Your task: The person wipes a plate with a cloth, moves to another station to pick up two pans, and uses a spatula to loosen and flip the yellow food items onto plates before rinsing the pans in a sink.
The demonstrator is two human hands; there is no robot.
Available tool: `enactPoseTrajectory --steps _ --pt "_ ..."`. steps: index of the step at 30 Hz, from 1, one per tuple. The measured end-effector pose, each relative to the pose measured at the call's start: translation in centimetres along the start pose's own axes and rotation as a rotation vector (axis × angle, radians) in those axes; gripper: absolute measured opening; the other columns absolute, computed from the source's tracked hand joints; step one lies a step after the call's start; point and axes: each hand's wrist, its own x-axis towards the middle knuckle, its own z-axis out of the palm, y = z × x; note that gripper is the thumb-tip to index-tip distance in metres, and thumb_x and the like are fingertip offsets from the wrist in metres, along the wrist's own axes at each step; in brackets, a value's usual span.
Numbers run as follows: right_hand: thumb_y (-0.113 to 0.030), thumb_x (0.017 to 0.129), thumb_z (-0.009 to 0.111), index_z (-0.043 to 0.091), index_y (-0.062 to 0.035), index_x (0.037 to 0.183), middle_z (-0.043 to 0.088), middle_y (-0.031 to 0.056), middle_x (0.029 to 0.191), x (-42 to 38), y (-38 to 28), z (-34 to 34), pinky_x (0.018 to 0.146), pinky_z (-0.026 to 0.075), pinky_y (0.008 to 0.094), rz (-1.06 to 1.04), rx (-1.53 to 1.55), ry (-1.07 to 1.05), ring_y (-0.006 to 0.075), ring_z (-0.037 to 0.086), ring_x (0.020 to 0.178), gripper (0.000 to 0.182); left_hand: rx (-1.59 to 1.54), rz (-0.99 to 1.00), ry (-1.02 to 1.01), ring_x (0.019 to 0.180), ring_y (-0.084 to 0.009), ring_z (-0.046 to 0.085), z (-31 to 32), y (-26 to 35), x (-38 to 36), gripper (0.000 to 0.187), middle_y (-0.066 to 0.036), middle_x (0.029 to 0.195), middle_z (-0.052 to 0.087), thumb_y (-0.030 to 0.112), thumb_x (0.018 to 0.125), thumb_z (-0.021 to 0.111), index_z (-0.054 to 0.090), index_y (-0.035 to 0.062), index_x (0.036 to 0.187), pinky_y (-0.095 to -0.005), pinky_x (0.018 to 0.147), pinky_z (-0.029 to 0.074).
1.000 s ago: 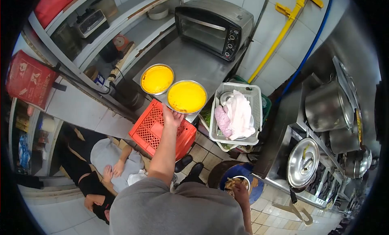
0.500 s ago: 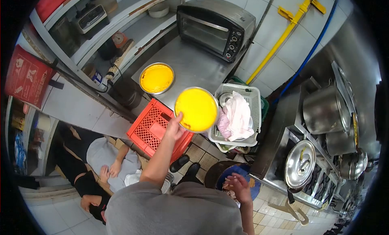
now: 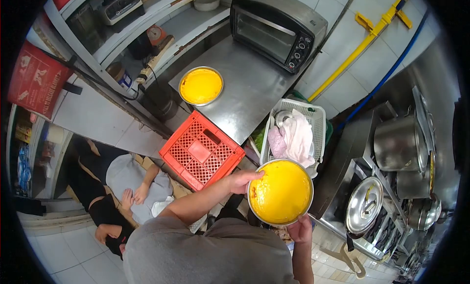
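Observation:
A round metal pan (image 3: 280,192) filled with a glossy yellow cake or custard is held level in front of my body. My left hand (image 3: 243,181) grips its left rim, thumb on top and the other fingers hidden beneath. At the lower right rim, my right hand (image 3: 300,228) also holds the pan, its fingers partly hidden underneath. A second round pan (image 3: 201,86) with similar yellow filling and a browned edge rests on the left side of the steel table (image 3: 230,105).
A toaster oven (image 3: 276,31) stands at the table's back. Below the table are a red crate (image 3: 201,150) and a white basket (image 3: 318,120) with cloths. A stove with a lidded pan (image 3: 364,205) and pots (image 3: 399,139) is on the right. Two people (image 3: 129,186) lie at left.
The held pan has come down and right, towards my body. My right hand, free before, now grips its rim. The view has shifted slightly.

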Motion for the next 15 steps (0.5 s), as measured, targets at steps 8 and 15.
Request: enactPoseTrajectory --steps 8,15 --pt "-0.014 0.073 0.063 0.046 -0.0008 0.143 0.053 0.0161 0.144 0.3 0.0 -1.6 0.115 0.037 0.0510 -0.104 0.116 0.021 0.0349 0.051 0.134 0.072 0.104 0.590 0.516 0.105 -0.0288 0.066 -6.7 7.6 1.2 0.043 -0.013 0.115 0.067 0.041 0.101 0.057 0.058 0.0049 0.125 -0.0427 0.097 0.052" --pt "-0.017 0.071 0.060 0.048 0.0008 0.141 0.056 0.0160 0.141 -6.0 -3.3 -3.3 0.114 0.038 0.0510 -0.271 0.182 0.217 0.0347 0.052 0.132 0.073 -0.345 1.166 1.307 0.055 -0.0157 0.042 -20.7 25.4 -10.0 0.041 -0.001 0.069 0.046 0.053 0.104 0.044 0.054 0.0137 0.096 -0.0313 0.048 0.036"
